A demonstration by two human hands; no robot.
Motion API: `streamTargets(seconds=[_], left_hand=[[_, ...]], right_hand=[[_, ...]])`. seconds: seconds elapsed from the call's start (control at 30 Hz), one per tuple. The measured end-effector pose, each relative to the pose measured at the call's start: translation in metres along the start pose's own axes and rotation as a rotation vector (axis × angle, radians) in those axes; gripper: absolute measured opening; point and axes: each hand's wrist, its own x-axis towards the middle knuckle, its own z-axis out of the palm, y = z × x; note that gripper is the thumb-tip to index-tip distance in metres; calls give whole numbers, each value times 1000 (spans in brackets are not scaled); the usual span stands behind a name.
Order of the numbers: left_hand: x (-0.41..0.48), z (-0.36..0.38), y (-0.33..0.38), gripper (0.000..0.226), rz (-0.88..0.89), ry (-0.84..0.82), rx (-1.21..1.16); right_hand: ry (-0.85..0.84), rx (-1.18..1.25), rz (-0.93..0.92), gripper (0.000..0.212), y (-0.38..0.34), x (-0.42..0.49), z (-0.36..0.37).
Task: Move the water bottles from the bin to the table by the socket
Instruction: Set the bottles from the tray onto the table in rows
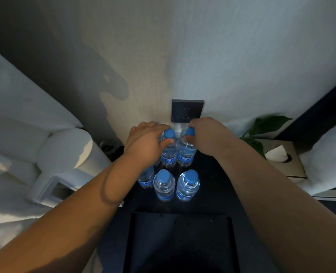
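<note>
Several clear water bottles with blue caps stand upright on a dark table (218, 182) below a dark wall socket (187, 110). My left hand (145, 142) grips the neck of a back-row bottle (169, 149). My right hand (204, 134) pinches the cap and neck of the bottle beside it (186, 152). Two more bottles (164, 186) (187, 186) stand in the front row, and another bottle (146, 179) is partly hidden under my left forearm. A dark open bin (180, 243) sits at the bottom; its inside is too dark to see.
A white cylindrical appliance (68, 154) stands left of the table beside white bedding (15, 119). On the right are a green plant (261, 129), a tissue box (283, 156) and a white pillow (328, 158). A small dark glass (109, 145) sits at the table's back left.
</note>
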Motion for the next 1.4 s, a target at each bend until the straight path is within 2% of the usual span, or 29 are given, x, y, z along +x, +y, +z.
streamTargets(seconds=[0.6,1.4], left_hand=[[1,1,1,42,-7,-5,6],[5,1,1,44,-48,9,-48]], right_hand=[[-9,13,-42,13,-1,-6,1],[-5,-23,-30,16,0,-9,4]])
